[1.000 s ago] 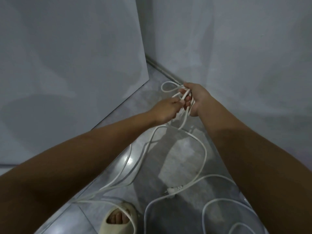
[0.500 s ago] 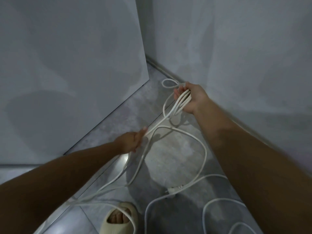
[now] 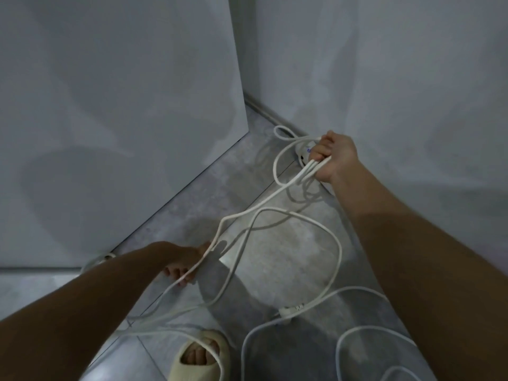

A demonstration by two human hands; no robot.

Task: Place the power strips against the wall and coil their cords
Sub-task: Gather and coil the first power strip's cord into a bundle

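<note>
Right hand [image 3: 334,158] grips several gathered loops of thin white power cord [image 3: 286,215] near the grey wall [image 3: 398,78], left hand [image 3: 187,264] closed on a strand lower down, remaining cord slack across the grey floor [image 3: 288,257] between them.
</note>
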